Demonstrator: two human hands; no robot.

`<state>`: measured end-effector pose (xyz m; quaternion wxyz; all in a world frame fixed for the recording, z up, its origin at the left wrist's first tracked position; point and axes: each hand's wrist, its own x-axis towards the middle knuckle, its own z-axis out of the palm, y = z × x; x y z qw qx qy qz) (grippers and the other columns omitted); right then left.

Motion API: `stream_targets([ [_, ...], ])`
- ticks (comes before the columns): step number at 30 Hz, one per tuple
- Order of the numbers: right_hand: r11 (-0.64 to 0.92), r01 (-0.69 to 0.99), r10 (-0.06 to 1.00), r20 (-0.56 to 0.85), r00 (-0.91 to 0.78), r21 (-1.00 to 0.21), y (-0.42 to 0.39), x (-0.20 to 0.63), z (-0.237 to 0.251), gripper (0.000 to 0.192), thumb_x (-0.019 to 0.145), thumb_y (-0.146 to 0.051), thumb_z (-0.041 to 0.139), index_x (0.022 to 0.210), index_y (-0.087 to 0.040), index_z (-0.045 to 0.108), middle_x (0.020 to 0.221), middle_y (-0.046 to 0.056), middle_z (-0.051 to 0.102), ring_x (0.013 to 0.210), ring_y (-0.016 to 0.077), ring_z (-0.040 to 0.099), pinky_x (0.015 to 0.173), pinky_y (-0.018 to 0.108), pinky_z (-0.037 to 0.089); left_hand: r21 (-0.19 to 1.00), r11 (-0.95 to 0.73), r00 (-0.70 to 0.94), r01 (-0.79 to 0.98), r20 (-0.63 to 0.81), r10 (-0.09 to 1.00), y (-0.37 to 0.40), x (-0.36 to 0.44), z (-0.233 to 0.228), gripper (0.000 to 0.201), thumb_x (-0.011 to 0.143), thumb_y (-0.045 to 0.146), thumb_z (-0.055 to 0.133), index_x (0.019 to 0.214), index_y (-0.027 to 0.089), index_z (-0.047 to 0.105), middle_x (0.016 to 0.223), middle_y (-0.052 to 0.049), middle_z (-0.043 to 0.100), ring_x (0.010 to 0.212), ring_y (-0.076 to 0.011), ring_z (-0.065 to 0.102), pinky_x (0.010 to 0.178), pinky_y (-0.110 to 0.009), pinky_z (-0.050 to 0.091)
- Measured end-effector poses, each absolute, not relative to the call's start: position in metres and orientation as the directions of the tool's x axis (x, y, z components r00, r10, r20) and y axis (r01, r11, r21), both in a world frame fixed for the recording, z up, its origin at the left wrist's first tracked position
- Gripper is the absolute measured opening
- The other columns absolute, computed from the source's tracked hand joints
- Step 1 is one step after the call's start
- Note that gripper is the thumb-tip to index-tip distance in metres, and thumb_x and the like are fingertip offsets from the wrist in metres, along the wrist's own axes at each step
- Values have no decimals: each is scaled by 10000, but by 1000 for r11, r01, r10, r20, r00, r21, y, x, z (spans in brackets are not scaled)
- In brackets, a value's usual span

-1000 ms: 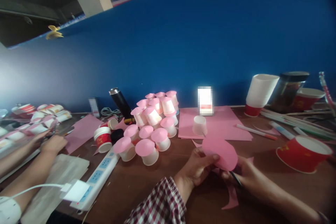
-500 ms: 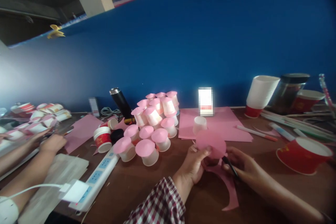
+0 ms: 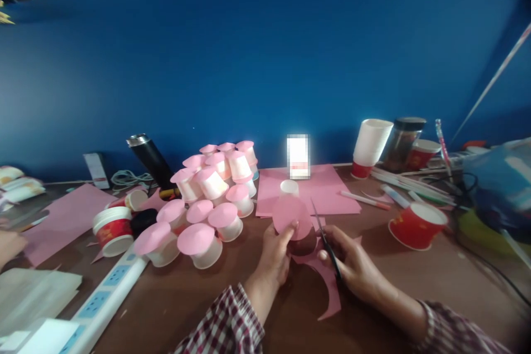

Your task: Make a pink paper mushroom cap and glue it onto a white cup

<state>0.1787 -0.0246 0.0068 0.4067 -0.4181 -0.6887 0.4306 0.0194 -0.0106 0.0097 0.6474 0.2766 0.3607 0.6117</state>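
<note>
Between the thumb and fingers of my left hand (image 3: 274, 251) is a round pink paper disc (image 3: 292, 215), its thumb lying on the lower part of the disc. My right hand (image 3: 352, 260) grips black-handled scissors (image 3: 329, 249), whose blades point up and away, just right of the disc. A curved pink paper offcut (image 3: 327, 282) hangs or lies below the hands; I cannot tell which. Behind the disc stands a white paper cup (image 3: 289, 188), partly covered by it. Pink paper sheets (image 3: 327, 188) lie beyond.
Left stand several white cups topped with pink paper cones (image 3: 200, 240), beside a power strip (image 3: 105, 293) and a black flask (image 3: 151, 160). A red cup (image 3: 418, 225) and a tall cup stack (image 3: 371, 144) are to the right. Another person's hand (image 3: 10, 246) shows at the far left edge.
My view has turned right, shifting the scene leftward. The scissors have come away from the disc's edge and now point upward beside it. My left hand still holds the disc.
</note>
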Motion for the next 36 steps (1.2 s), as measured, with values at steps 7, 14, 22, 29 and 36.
stream_targets([
  [7,221,243,931,130,-342,-944,-24,178,7,359,855,-387,536,1118,-142,532,855,45,628,754,162,589,677,248,487,822,171,35,-544,-182,983,-14,22,11,381,697,335,714,963,85,607,864,-136,689,713,-207,652,647,-313,504],
  [14,209,252,936,119,-331,-945,-22,182,8,406,838,-428,550,1108,-126,562,854,62,639,814,204,601,708,280,494,825,166,33,-540,-176,984,-13,23,9,365,685,334,723,935,88,620,831,-120,691,699,-208,649,636,-321,505],
  [22,199,250,926,98,-364,-947,-20,181,9,394,834,-440,551,1087,-139,578,802,48,634,813,209,601,702,285,500,850,182,24,-495,-196,980,-12,22,7,418,682,365,719,969,80,614,879,-153,690,729,-232,657,636,-325,504],
  [29,201,268,930,98,-353,-942,-21,181,11,422,821,-448,560,1101,-131,571,796,55,634,822,220,605,712,299,507,855,195,32,-481,-206,978,-12,21,7,410,688,378,712,964,91,613,843,-135,693,687,-209,651,596,-293,488],
  [36,233,301,928,119,-353,-925,-22,181,13,390,828,-439,550,1058,-128,598,807,56,644,774,200,603,684,279,503,845,183,31,-503,-194,981,-13,21,7,444,668,385,726,980,88,616,885,-151,694,725,-232,659,630,-321,498],
])
